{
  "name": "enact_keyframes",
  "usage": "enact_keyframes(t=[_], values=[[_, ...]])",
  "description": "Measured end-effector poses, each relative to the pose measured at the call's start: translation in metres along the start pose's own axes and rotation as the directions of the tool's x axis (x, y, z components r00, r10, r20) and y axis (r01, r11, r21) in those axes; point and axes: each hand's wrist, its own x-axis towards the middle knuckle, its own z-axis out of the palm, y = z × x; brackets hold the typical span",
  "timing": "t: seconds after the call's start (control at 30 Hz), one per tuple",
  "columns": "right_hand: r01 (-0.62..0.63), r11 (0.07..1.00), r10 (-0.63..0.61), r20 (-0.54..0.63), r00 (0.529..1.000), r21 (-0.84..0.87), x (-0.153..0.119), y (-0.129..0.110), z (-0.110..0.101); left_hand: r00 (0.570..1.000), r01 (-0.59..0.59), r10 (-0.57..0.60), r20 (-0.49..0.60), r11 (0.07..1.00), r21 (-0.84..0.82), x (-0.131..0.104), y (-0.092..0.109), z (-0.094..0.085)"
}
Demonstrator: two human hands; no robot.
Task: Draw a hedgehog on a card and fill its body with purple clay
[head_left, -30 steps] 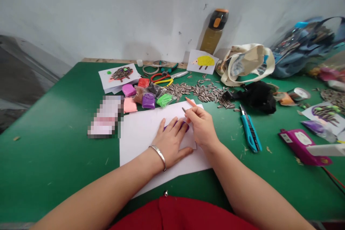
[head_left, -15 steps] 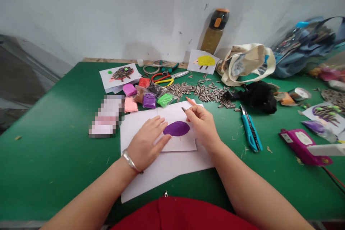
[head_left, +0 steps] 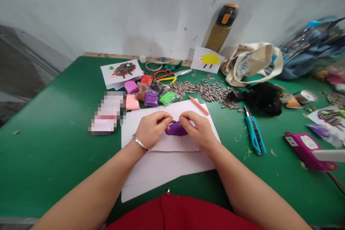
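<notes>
A purple clay oval point(head_left: 176, 129) lies on a small white paper point(head_left: 172, 145), with thin leg lines drawn below it. This paper rests on larger white sheets point(head_left: 151, 165). Over the oval's upper left, my left hand point(head_left: 152, 129) pinches a small dark piece point(head_left: 174, 121) that looks like a sunflower seed. My right hand point(head_left: 198, 127) is closed at the oval's upper right, fingertips pressed together; whatever they hold is hidden. An orange pen point(head_left: 198, 105) lies on the paper beyond my right hand.
Sunflower seeds point(head_left: 210, 91) are scattered behind the paper. Clay packets point(head_left: 151, 99), scissors point(head_left: 172, 76) and a blurred-out object point(head_left: 107, 113) lie to the left. A teal cutter point(head_left: 254, 131), a black bag point(head_left: 265, 97) and a magenta device point(head_left: 308, 151) are on the right.
My left hand has gone from spread flat to a pinch with the dark piece. My right hand has moved down beside it, and the dark piece no longer shows at its fingertips.
</notes>
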Motion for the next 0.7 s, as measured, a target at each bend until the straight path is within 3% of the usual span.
enact_keyframes(t=[0.07,0.17,0.3,0.47,0.7], values=[[0.098,0.987,-0.092,0.056,0.994,-0.126,-0.001,-0.001,-0.005,0.998,0.047,-0.048,-0.039,0.999,-0.025,0.001,-0.007,-0.003],[0.279,0.912,-0.204,0.257,0.945,-0.301,-0.008,-0.009,-0.006,0.988,0.123,-0.132,-0.074,0.986,-0.109,0.002,-0.015,-0.006],[0.334,0.818,-0.106,0.449,0.887,-0.467,-0.019,-0.021,0.005,0.977,0.155,-0.182,-0.109,0.963,-0.220,0.005,-0.018,-0.006],[0.334,0.768,-0.029,0.491,0.871,-0.546,-0.021,-0.027,0.010,0.975,0.163,-0.194,-0.105,0.955,-0.246,0.006,-0.020,-0.003],[0.374,0.735,-0.041,0.513,0.857,-0.565,-0.025,-0.029,0.003,0.977,0.163,-0.191,-0.089,0.952,-0.259,0.005,-0.019,-0.002]])
